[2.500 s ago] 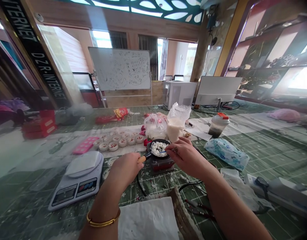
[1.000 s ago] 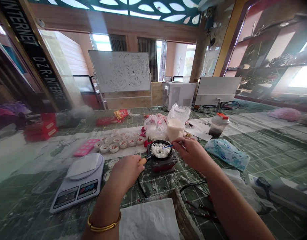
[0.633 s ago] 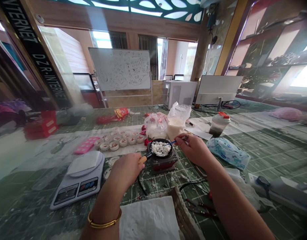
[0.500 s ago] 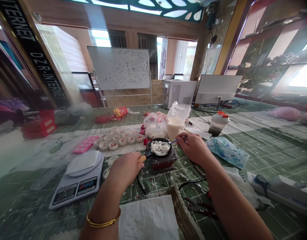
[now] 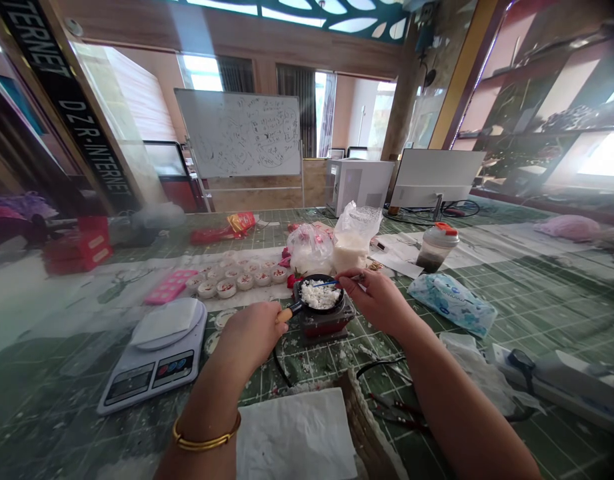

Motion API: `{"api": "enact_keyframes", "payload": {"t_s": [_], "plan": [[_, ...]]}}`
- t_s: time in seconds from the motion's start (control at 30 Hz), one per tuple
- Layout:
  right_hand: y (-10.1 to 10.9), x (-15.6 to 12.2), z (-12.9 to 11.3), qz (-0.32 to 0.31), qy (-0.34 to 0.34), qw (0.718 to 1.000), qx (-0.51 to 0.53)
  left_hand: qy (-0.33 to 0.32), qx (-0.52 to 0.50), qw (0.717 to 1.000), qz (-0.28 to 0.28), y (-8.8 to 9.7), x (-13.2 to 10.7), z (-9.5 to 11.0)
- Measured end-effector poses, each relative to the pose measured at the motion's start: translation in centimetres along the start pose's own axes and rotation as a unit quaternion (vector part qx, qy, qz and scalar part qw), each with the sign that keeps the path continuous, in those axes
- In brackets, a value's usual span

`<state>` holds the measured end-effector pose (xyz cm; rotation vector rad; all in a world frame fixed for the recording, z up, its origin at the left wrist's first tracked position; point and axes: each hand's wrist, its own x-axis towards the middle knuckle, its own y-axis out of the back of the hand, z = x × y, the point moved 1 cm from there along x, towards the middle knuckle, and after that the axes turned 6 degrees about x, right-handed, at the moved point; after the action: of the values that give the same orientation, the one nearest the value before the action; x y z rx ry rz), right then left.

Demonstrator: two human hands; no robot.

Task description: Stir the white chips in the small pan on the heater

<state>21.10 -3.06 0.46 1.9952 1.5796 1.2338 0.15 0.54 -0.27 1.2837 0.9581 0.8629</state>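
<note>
Green white-gridded counter (image 5: 527, 293) fills my head view, handwritten whiteboard (image 5: 241, 133) behind. I see left hand (image 5: 251, 333), fingers wrapped round wooden handle (image 5: 285, 315) of small round black pan (image 5: 323, 311), white lumps (image 5: 317, 296) inside, boxy dark-red base (image 5: 327, 328) beneath. Right hand (image 5: 375, 299): fingers pinching thin blue stick (image 5: 327, 283) over lumps.

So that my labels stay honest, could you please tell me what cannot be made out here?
In the head view:
Pan handle: its near end is hidden inside the left hand.
Blue stick: partly hidden by the right hand.
Scale display: too blurred to read.
Whiteboard writing: too small to read.
White sheet: lower end cut off by the bottom edge.
</note>
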Motion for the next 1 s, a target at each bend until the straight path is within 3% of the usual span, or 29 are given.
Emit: {"api": "enact_keyframes", "payload": {"t_s": [0.13,0.3,0.37,0.53,0.77,1.0], "plan": [[-0.4,-0.1,-0.1,-0.052,0.014,0.998,0.020,-0.001,-0.004,1.000,-0.001,0.0,0.0,0.0],[0.1,0.5,1.2,0.030,-0.016,0.999,-0.021,0.001,-0.009,1.000,-0.002,0.1,-0.1,0.0],[0.1,0.7,1.6,0.034,-0.016,0.998,-0.045,-0.001,-0.010,1.000,0.000,0.1,-0.1,0.0],[-0.2,0.6,1.1,-0.025,-0.002,0.999,-0.020,-0.002,-0.009,1.000,-0.001,0.1,-0.1,0.0],[0.4,-0.1,0.1,-0.045,0.008,0.998,0.031,-0.002,-0.008,1.000,0.004,0.0,-0.1,0.0],[-0.2,0.4,0.8,0.013,-0.010,1.000,0.006,-0.008,-0.004,1.000,0.011,-0.1,-0.1,-0.1]]}}
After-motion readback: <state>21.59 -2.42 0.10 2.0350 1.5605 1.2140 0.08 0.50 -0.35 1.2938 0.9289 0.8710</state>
